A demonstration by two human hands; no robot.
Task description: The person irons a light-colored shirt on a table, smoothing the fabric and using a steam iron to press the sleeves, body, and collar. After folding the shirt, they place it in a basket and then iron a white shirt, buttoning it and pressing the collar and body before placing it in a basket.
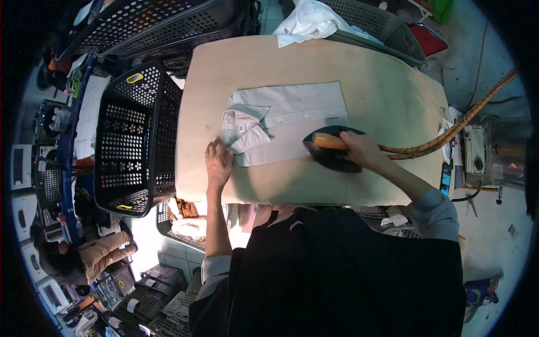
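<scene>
from afar, i had my right hand (355,147) closed round the orange handle (328,141) of the iron (334,158), which sat over the lower right corner of the shirt (297,104). the shirt lay folded mid-counter (404,101), collar (255,137) to the left. my left hand (217,163) was beside that collar (whether it pinched any cloth, i couldn't tell). a black basket (167,129) stood left of the counter.

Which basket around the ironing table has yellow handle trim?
The black basket just left of the ironing table. Yellow edges its handles at both ends; none shows on the dark baskets beyond it or the grey basket holding white cloth.
</scene>
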